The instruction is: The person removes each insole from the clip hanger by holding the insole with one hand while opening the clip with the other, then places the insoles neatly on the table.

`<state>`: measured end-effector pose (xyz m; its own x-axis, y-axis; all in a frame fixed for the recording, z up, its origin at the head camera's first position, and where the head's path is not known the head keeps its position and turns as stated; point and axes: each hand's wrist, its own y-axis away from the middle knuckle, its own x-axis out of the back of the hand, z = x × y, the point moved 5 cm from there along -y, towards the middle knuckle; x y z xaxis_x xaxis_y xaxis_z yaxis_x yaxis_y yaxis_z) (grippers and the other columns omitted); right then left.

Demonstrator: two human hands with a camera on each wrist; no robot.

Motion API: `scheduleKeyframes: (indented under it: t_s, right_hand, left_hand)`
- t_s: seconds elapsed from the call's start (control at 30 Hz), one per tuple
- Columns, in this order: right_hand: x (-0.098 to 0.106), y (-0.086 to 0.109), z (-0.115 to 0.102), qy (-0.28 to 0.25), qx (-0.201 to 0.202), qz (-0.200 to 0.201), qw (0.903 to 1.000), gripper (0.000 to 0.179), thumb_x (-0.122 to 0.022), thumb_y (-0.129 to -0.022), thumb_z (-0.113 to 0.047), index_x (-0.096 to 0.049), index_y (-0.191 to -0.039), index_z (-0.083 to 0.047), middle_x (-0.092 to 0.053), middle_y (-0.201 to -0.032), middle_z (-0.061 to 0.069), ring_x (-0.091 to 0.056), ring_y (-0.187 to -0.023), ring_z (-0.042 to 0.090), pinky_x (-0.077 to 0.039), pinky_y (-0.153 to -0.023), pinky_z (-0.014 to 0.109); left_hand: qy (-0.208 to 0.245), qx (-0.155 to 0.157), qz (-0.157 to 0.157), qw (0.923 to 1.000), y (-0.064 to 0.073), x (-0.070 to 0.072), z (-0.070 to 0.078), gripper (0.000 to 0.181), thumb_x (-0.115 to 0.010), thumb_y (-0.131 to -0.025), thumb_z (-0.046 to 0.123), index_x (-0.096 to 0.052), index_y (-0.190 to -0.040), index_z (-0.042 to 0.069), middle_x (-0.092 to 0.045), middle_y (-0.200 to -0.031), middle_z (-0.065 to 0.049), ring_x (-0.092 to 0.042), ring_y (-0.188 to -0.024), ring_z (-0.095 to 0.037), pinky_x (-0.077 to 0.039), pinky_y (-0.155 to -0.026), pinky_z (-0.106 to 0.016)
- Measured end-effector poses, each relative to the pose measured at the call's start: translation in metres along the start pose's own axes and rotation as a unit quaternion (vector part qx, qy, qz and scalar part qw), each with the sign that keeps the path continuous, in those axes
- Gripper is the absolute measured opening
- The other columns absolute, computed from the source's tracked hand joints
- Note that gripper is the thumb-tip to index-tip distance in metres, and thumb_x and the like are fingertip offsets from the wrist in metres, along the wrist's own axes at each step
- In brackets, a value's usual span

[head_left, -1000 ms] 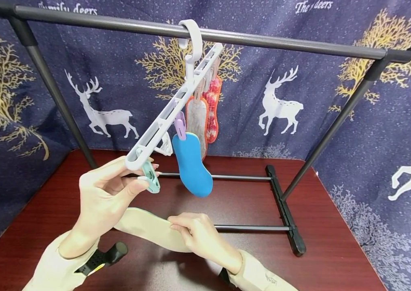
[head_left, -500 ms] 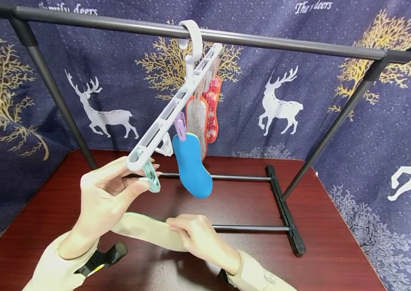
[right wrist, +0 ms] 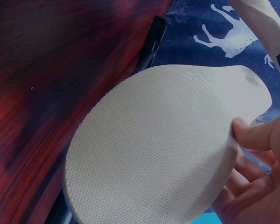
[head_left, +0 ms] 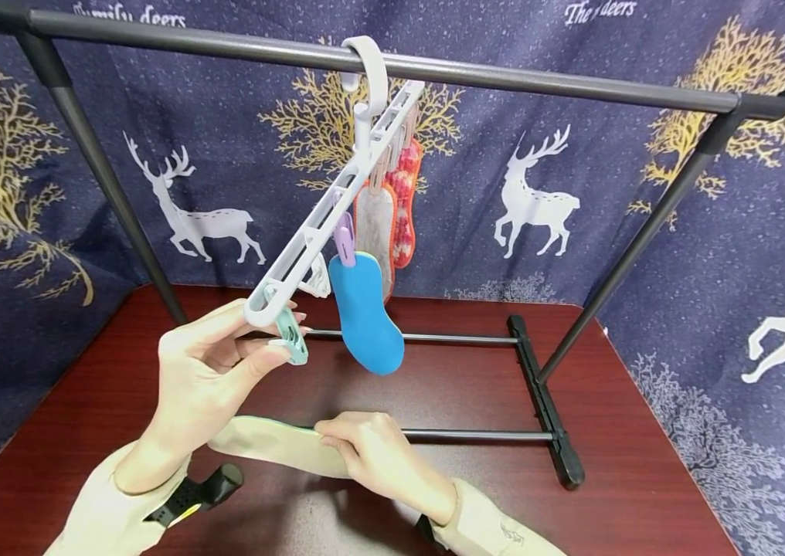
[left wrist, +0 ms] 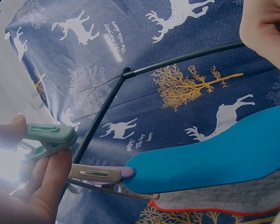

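My left hand [head_left: 201,386] pinches a mint-green clothespin [head_left: 293,338] between thumb and fingers. The clothespin hangs from the near end of a white clip hanger [head_left: 305,245]. In the left wrist view the green clothespin [left wrist: 51,137] shows side-on with nothing in its mouth. Lower down, my right hand [head_left: 382,459] grips a cream insole [head_left: 274,445] by its edge, above the table. The right wrist view shows the insole's textured face [right wrist: 154,144], thumb on that face and fingers behind. A blue insole [head_left: 368,316] hangs from a purple clothespin [head_left: 344,241] farther along the hanger.
A grey insole [head_left: 374,228] with orange edging and a red-and-white one [head_left: 403,205] hang farther back. The hanger's hook [head_left: 373,73] sits over the black rack's top bar [head_left: 538,79]. The rack's foot [head_left: 545,401] stands on the reddish-brown table [head_left: 629,479], before a deer-print cloth [head_left: 469,193].
The cream insole's left end has dipped and shifted a little left with my right hand. My left hand and the green clothespin have moved slightly right, still pinched.
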<state>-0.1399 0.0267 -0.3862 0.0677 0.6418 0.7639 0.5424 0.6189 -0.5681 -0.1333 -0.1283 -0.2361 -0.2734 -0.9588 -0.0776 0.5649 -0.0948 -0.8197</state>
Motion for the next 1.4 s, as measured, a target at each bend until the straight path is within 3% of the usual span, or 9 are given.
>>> scheduleKeyframes:
  t_s: [1.03, 1.4]
  right_hand:
    - [-0.018, 0.002, -0.002, 0.048, 0.01, -0.032, 0.9983, 0.006, -0.069, -0.089, -0.017, -0.072, -0.094, -0.018, -0.069, -0.078, -0.011, -0.063, -0.069, 0.0, -0.05, -0.063, 0.012]
    - [-0.023, 0.002, -0.002, 0.054, 0.003, -0.055, 0.997, 0.005, -0.068, -0.09, -0.018, -0.071, -0.094, -0.019, -0.067, -0.076, -0.012, -0.064, -0.071, 0.001, -0.051, -0.064, 0.014]
  left_hand:
    - [0.0, 0.008, -0.001, 1.0, 0.002, 0.002, -0.005, 0.029, -0.07, -0.078, -0.015, -0.063, -0.106, -0.017, -0.07, -0.104, -0.015, -0.071, -0.093, -0.023, -0.059, -0.077, -0.027]
    - [-0.005, 0.011, 0.003, 0.9999, 0.003, 0.002, -0.006, 0.024, -0.07, -0.077, -0.017, -0.064, -0.101, -0.017, -0.069, -0.106, -0.017, -0.071, -0.09, -0.022, -0.059, -0.076, -0.027]
